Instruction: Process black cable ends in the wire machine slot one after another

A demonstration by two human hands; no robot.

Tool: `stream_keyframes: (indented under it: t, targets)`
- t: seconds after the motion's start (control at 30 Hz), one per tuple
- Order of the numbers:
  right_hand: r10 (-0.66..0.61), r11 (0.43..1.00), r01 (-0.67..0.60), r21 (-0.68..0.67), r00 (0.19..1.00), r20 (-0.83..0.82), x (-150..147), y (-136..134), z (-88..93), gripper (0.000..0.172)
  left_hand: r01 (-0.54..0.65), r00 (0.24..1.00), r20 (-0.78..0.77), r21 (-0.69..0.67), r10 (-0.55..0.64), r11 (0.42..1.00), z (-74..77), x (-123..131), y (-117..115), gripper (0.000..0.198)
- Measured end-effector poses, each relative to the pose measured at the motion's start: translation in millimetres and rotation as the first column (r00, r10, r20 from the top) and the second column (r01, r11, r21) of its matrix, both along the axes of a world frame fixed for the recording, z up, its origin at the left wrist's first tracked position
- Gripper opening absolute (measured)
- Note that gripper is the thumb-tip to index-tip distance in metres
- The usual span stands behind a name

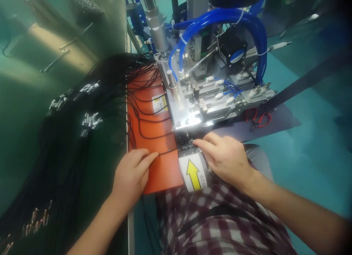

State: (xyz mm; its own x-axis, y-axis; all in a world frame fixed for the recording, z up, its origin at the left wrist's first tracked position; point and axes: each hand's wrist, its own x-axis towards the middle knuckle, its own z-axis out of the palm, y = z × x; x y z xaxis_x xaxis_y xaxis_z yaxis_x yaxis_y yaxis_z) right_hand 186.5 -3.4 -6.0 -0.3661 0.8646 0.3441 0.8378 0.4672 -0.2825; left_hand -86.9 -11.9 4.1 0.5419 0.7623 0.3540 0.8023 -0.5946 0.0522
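Observation:
A thin black cable [176, 148] stretches between my two hands, across the front of an orange plate [162, 170] and the metal feed slot of a machine [187, 117]. My left hand [134, 170] pinches the cable over the plate's left part. At the slot, my right hand [224, 156] pinches the cable's other end between thumb and forefinger. Just below the slot is a white guide [203, 174] with a yellow arrow pointing away from me. Several more black cables [145, 119] lie across the orange plate and run into the machine's side.
A large heap of black cables [63, 148] with shiny metal ends fills the left side. Red-handled pliers [257, 121] lie on a grey board right of the machine. Blue air hoses [220, 16] arch over the machine. A warning label [160, 104] is stuck on the orange plate.

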Motion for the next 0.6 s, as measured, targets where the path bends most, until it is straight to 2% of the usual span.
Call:
stream_keyframes:
  t: [0.1, 0.2, 0.27, 0.33, 0.4, 0.47, 0.53, 0.57, 0.6]
  targets:
    - [0.048, 0.996, -0.058, 0.071, 0.989, 0.139, 1, 4, 8.9, 0.027, -0.007, 0.999, -0.036, 0.017, 0.007, 1.0, 0.1, 2, 3, 0.027]
    - [0.108, 0.987, -0.129, 0.094, 0.973, 0.206, 2, 7, 14.8, 0.03, -0.036, 0.993, -0.106, 0.108, 0.048, 0.993, -1.4, 7, -1, 0.027]
    - [0.153, 0.986, -0.162, 0.042, 0.974, 0.165, 4, 7, 14.9, 0.031, -0.062, 0.985, -0.149, 0.156, 0.085, 0.986, -3.4, 10, -7, 0.027]
    - [0.127, 0.988, -0.128, -0.082, 0.992, -0.022, 7, 6, 11.3, 0.026, -0.082, 0.982, -0.154, 0.148, 0.105, 0.986, -6.2, 13, -12, 0.03]
    - [-0.066, 0.961, -0.023, -0.274, 0.948, -0.313, 9, 6, 4.7, 0.019, -0.095, 0.988, -0.112, 0.116, 0.108, 0.989, -9.4, 14, -17, 0.032]
    - [-0.335, 0.851, 0.018, -0.524, 0.786, -0.519, 9, 7, -3.2, 0.018, -0.105, 0.992, -0.061, 0.093, 0.111, 0.99, -12.0, 15, -20, 0.034]
    - [-0.501, 0.723, -0.074, -0.687, 0.629, -0.594, 5, 9, -10.2, 0.025, -0.124, 0.991, -0.042, 0.087, 0.128, 0.989, -13.6, 15, -20, 0.034]
    - [-0.535, 0.682, -0.132, -0.719, 0.58, -0.614, 1, 10, -13.0, 0.029, -0.129, 0.99, -0.041, 0.087, 0.133, 0.988, -13.9, 15, -20, 0.034]
    - [-0.548, 0.666, -0.173, -0.725, 0.546, -0.634, -3, 12, -15.2, 0.032, -0.13, 0.99, -0.042, 0.088, 0.134, 0.988, -13.9, 15, -20, 0.034]
